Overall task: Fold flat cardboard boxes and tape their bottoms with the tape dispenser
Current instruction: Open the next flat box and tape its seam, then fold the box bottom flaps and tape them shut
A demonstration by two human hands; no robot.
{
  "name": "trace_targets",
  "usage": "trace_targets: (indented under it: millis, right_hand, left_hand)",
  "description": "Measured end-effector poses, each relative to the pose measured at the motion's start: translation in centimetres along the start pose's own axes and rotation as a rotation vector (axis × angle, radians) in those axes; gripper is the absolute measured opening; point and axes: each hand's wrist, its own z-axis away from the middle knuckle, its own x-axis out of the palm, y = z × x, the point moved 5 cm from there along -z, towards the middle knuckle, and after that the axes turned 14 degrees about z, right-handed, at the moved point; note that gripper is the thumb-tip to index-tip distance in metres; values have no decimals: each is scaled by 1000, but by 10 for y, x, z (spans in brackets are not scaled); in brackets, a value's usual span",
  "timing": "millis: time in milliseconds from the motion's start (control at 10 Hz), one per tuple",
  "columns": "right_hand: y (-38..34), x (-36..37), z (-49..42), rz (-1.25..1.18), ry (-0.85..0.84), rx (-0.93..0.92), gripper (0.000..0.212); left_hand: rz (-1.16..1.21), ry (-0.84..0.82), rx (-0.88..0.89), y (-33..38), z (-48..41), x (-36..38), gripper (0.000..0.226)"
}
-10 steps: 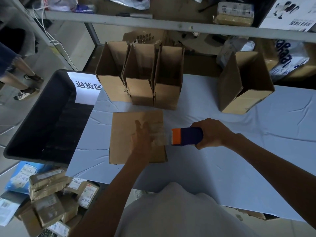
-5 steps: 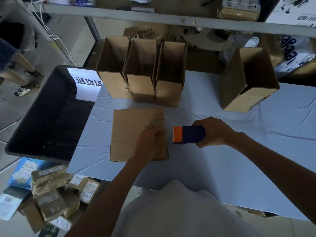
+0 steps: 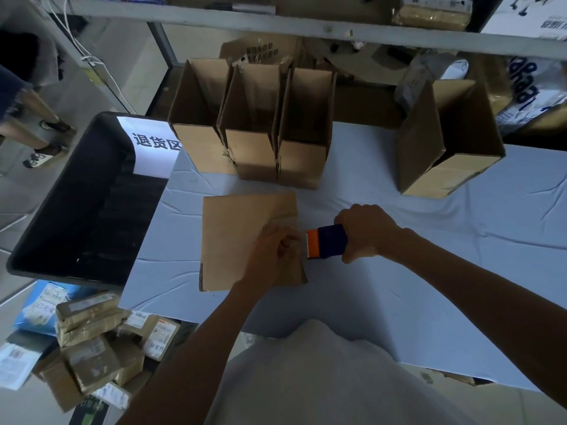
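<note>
Head view: cardboard box (image 3: 242, 240) lies broad face up on the pale-cloth table (image 3: 399, 271), near the table's left end and just in front of a row of 3 upright open boxes (image 3: 254, 130). Its edges sit roughly square to the table edges, its outline is close to square, and a glossy tape strip (image 3: 280, 220) runs across the right part of the top face toward the right edge. Left hand (image 3: 274, 250) rests on that right edge with fingers curled; cannot tell whether they pinch the tape or just press the cardboard. Right hand (image 3: 366, 233) is wrapped tightly around the tape dispenser (image 3: 326, 242), just right of the box. The dispenser's long axis runs left-right, with the orange end pointing left at the box edge and the left hand, almost touching them, and the dark blue body inside the fist. 1 bigger open box (image 3: 445, 142) stands tilted at far right, well apart. Black bin (image 3: 76, 210) sits beside the table's left edge, with taped parcels (image 3: 92, 348) piled on the floor below it.
</note>
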Motion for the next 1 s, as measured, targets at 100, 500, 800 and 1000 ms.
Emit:
trace_targets:
  millis: [100, 500, 800, 1000]
  right_hand:
    - [-19, -14, -8, 156, 1, -12, 57]
    - [44, -2, 19, 116, 20, 139, 53]
    - [48, 42, 18, -440, 324, 165, 80]
    - [46, 85, 6, -508, 599, 231, 56]
  left_hand:
    - [-11, 3, -11, 2, -1, -1, 19]
    - [-318, -181, 74, 1, -4, -2, 21]
    - [-706, -296, 56, 18, -15, 9, 39]
    - [-252, -68, -15, 8, -37, -11, 50]
